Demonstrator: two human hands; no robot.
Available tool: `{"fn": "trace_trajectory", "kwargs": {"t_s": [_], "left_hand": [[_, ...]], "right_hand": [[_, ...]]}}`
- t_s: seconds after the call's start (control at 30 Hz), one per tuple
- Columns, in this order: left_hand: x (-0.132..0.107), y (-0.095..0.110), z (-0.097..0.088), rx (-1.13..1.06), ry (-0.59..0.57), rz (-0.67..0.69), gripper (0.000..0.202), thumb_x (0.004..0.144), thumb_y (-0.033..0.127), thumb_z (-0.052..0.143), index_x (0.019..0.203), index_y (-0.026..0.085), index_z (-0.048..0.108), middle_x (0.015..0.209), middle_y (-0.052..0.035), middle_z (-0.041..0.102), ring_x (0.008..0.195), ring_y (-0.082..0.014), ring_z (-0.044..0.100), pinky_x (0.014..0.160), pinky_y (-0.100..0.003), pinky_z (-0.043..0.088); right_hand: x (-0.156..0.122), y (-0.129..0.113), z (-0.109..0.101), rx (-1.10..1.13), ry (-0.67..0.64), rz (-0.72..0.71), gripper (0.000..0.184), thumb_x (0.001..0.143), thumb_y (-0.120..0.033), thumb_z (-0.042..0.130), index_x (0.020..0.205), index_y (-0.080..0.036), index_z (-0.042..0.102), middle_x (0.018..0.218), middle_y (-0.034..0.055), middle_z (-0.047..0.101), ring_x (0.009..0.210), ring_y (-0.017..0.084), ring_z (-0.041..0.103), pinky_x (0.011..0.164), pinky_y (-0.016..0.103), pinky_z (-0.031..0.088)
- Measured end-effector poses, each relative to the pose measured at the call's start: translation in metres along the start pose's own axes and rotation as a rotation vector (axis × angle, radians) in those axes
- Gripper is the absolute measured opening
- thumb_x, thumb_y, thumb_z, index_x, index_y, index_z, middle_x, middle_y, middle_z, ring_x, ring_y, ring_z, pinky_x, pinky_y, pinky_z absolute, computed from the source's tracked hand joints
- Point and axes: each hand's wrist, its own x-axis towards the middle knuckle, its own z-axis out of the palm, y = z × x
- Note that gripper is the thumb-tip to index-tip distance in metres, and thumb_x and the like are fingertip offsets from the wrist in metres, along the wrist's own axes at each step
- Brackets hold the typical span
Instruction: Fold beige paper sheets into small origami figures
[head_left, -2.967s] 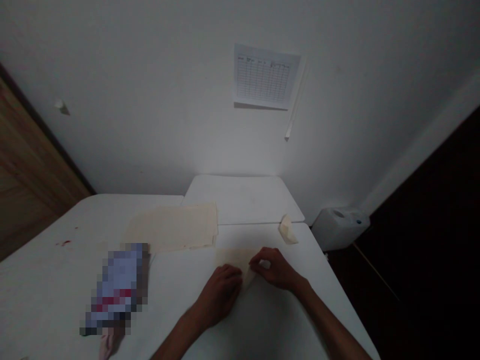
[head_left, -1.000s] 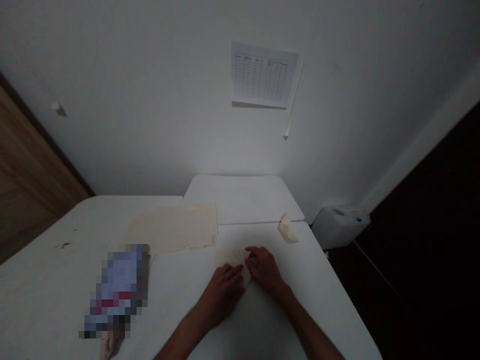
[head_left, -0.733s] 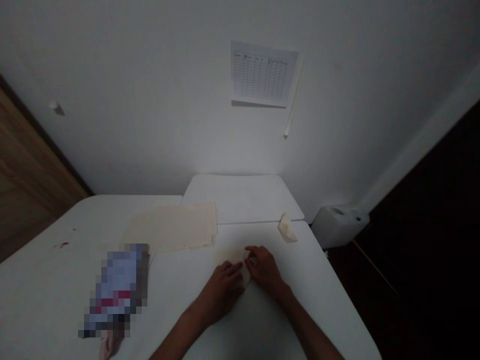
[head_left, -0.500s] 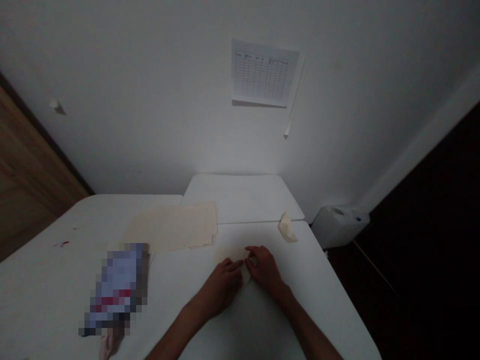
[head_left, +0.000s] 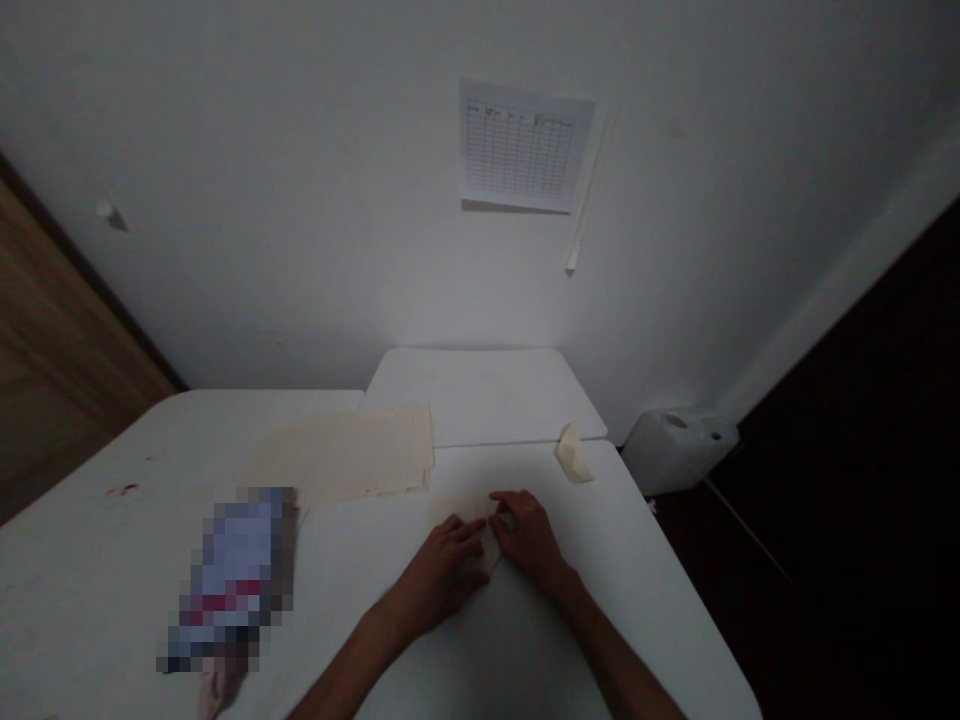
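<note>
A thin cream-coloured sheet (head_left: 491, 552), partly folded, lies on the white table under both my hands; I cannot tell whether it is pastry or paper. My left hand (head_left: 450, 570) rests on its near left part, fingers reaching toward the fold and thumb spread apart below. Curled over the right side, my right hand (head_left: 529, 535) has its fingertips and thumb closed on the fold. Much of the sheet is hidden by the hands. Beyond them to the right is a small folded cream piece (head_left: 574, 457). To the left is a flat stack of cream sheets (head_left: 352, 455).
A pixelated blue and white packet (head_left: 236, 560) lies on the left of the white table (head_left: 615, 620), near red spots. A printed chart (head_left: 525, 148) hangs on the wall. A white plastic jerrycan (head_left: 671, 450) stands beyond the right edge.
My left thumb has moved out from the other fingers, toward the near corner of the sheet. The right hand stays almost still on the fold.
</note>
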Motion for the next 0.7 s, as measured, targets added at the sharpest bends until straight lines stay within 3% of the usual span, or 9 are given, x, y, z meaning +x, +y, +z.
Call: {"fn": "trace_trajectory", "kwargs": {"t_s": [0.37,0.57,0.7], "left_hand": [[0.0,-0.001,-0.004,-0.05,-0.027,-0.015,0.016,0.074,0.017,0.071,0.087,0.023,0.063,0.131,-0.0046,0.057,0.103,-0.0244,0.052,0.089,-0.041,0.045],[0.003,0.004,-0.012,-0.082,-0.121,-0.076,0.017,0.073,0.017,0.07,0.087,0.022,0.062,0.132,-0.003,0.056,0.106,-0.0249,0.049,0.092,-0.04,0.043],[0.005,0.006,-0.014,-0.103,-0.165,-0.106,0.017,0.072,0.018,0.07,0.087,0.022,0.063,0.129,-0.0026,0.057,0.105,-0.0253,0.05,0.093,-0.041,0.041]], "right_hand": [[0.0,0.003,0.001,0.01,-0.012,0.014,0.033,0.079,-0.012,0.06,0.11,-0.018,0.062,0.089,0.0046,0.066,0.088,0.02,0.057,0.087,0.034,0.044],[0.0,0.005,0.004,0.006,-0.002,0.01,0.034,0.078,-0.01,0.06,0.111,-0.019,0.061,0.088,0.0037,0.065,0.088,0.02,0.056,0.087,0.035,0.043],[0.0,0.001,-0.002,-0.086,0.053,-0.045,0.026,0.08,-0.012,0.062,0.105,-0.019,0.064,0.094,0.0055,0.062,0.093,0.021,0.053,0.09,0.037,0.041]]}}
